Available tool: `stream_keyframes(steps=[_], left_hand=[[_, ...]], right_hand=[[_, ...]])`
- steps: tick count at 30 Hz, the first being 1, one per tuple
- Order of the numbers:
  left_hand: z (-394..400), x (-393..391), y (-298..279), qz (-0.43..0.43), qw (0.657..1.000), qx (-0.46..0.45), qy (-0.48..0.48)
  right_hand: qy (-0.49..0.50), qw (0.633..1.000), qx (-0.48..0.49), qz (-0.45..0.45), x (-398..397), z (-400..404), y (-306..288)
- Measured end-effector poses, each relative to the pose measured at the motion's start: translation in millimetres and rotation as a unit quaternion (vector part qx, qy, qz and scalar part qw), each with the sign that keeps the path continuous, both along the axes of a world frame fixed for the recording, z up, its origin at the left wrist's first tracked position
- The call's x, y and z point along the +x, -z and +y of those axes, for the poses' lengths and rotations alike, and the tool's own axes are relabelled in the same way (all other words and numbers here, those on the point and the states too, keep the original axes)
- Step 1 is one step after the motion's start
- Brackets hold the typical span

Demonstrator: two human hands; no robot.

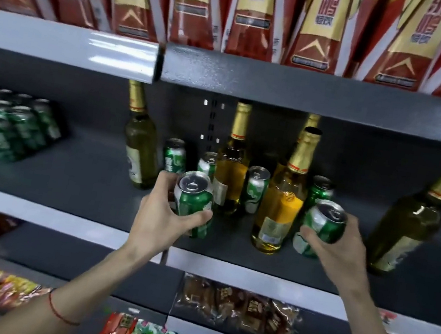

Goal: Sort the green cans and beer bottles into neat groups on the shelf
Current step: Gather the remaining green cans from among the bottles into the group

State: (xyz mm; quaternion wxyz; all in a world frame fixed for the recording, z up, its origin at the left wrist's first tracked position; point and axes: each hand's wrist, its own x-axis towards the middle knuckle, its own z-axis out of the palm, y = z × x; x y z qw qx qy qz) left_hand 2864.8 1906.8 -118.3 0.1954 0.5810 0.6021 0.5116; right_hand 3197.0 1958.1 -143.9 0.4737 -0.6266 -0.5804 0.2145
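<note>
My left hand (161,215) grips a green can (193,200) near the front of the dark middle shelf (74,172). My right hand (338,252) holds a second green can (319,226) further right. Behind them stand several loose green cans (254,189) mixed among gold-necked beer bottles (279,205). One bottle (141,148) stands left of the cluster, and another bottle (406,228) is at the far right. A tight group of green cans (3,124) sits at the shelf's far left.
The shelf above carries red and gold cartons (252,13), and its grey front edge (311,94) hangs low over the bottle tops. Lower shelves hold snack packets (237,311). Bare shelf lies between the left can group and the bottles.
</note>
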Motion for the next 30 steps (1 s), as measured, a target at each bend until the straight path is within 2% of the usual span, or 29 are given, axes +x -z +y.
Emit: stream_keyframes(steps=[5, 10, 21, 30], left_hand=[[-24, -34, -11, -0.011, 0.999, -0.002, -0.034], [-51, -95, -14, -0.008, 0.998, 0.01, -0.066], [-130, -306, -23, 0.026, 0.986, 0.03, -0.161], [-168, -434, -27, -0.004, 0.973, 0.033, -0.226]], right_hand=[[-0.007, 0.998, 0.054, -0.016, -16, -36, -43], [-0.062, 0.996, 0.065, 0.005, -80, -70, -77], [-0.26, 0.963, 0.075, 0.015, -346, -84, -81], [-0.361, 0.931, 0.053, 0.008, -527, -73, -72]])
